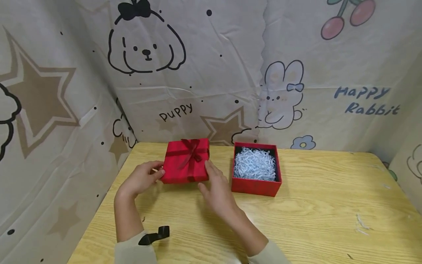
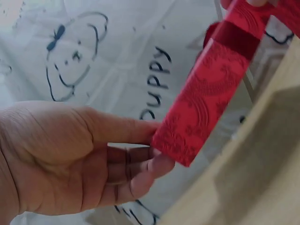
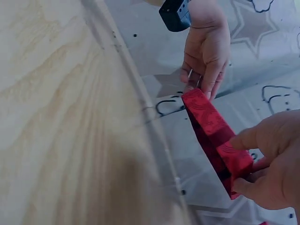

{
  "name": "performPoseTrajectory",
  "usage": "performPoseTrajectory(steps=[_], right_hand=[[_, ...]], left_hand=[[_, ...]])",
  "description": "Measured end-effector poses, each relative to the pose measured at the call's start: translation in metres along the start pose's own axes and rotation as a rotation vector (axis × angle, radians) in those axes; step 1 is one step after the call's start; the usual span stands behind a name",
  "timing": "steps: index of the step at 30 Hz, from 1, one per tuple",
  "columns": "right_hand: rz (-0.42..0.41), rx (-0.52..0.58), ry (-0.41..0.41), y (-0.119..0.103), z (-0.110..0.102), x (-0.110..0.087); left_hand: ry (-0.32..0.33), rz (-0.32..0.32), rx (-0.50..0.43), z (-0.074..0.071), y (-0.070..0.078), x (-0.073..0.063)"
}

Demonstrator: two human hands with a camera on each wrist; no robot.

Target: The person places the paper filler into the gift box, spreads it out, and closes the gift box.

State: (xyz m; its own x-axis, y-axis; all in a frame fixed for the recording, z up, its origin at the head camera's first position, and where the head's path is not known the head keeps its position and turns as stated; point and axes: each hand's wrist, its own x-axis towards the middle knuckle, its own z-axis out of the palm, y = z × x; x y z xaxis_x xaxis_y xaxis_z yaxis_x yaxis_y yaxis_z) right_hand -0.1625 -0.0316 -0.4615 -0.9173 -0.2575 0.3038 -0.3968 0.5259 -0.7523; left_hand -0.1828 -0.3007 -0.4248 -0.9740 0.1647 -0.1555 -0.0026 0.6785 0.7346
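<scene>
Both my hands hold a red gift box lid (image 1: 173, 163) with a dark red ribbon bow (image 1: 192, 150) on top. My left hand (image 1: 141, 178) pinches its left corner, thumb (image 2: 126, 131) on one face and fingers curled behind. At the opposite end, my right hand (image 1: 219, 190) grips the lid's side between thumb and fingers. The lid's hollow underside (image 3: 208, 145) shows in the right wrist view, above the table. Right of it stands the open red box (image 1: 254, 186), filled with pale shredded paper (image 1: 254, 164).
The light wooden table (image 1: 316, 220) ends at a printed cloth backdrop (image 1: 214, 73) behind and at the left. Several white paper shreds (image 1: 361, 222) lie on the table at the right. A black strap (image 1: 154, 236) sticks out from the left sleeve.
</scene>
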Motion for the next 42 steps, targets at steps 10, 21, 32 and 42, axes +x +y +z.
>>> performPoseTrajectory(steps=[10, 21, 32, 42], right_hand=[[-0.076, -0.092, 0.180, 0.002, -0.064, -0.001], [-0.055, -0.107, 0.304, 0.024, -0.123, -0.027], [0.021, -0.100, 0.332, 0.044, -0.174, -0.040], [0.206, -0.063, 0.158, 0.051, -0.192, -0.044]], left_hand=[[0.077, 0.179, -0.027, 0.014, 0.054, 0.004], [0.126, 0.303, 0.004, 0.066, 0.104, 0.026], [0.165, 0.347, -0.066, 0.126, 0.135, 0.034], [0.107, 0.341, -0.018, 0.140, 0.137, 0.037]])
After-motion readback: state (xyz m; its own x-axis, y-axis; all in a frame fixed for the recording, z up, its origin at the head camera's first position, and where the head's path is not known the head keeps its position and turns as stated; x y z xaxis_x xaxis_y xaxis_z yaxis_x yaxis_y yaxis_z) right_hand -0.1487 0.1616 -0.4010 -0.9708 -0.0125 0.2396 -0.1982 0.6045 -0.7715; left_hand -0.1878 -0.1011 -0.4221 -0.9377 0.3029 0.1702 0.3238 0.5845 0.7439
